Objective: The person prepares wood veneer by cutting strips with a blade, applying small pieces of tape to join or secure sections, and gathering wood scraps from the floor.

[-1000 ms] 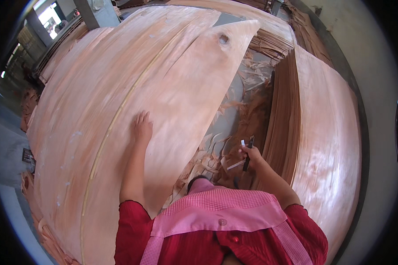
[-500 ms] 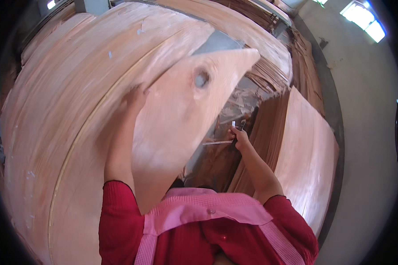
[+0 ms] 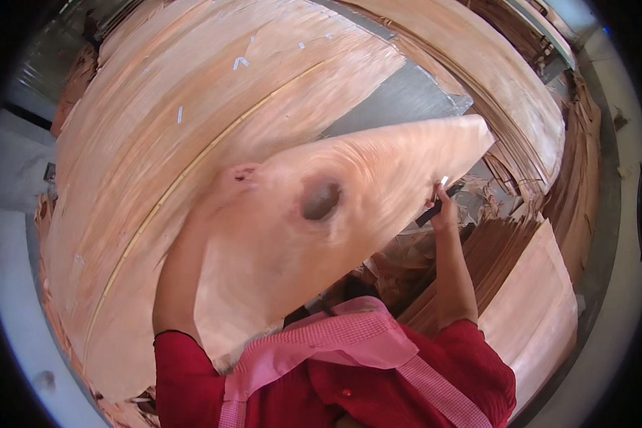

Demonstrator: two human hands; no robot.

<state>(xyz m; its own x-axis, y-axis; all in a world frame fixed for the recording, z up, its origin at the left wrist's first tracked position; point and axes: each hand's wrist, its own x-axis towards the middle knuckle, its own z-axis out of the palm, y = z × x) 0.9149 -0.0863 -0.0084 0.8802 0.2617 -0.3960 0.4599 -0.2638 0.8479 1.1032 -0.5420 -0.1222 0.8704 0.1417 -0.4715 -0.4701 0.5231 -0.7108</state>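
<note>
A pale, tapering wood veneer sheet [image 3: 378,157] with a ragged dark-edged hole lies slanted in front of me. My left hand [image 3: 239,184], smeared by motion, grips the sheet's upper left edge. Beside the sheet's right edge, my right hand [image 3: 444,208] is closed around a slim black tool [image 3: 429,213], whose working end I cannot make out. A small white slip [image 3: 444,181] sticks up at its fingertips. Under and behind the loose sheet spreads a large veneer surface [image 3: 192,143] with a thin yellowish strip [image 3: 170,187] curving across it.
A grey metal-like surface [image 3: 399,100] shows beyond the sheet. Stacked veneers [image 3: 528,267] stand at the right, with another pile [image 3: 506,64] at the far right. Torn scraps [image 3: 399,260] lie below, between the sheet and the right stack. White tape bits [image 3: 241,63] dot the large surface.
The veneer sheet has swung flatter and shifted right. My right hand has moved up and outward to the sheet's right edge, still holding the black tool. The head view has also turned.
</note>
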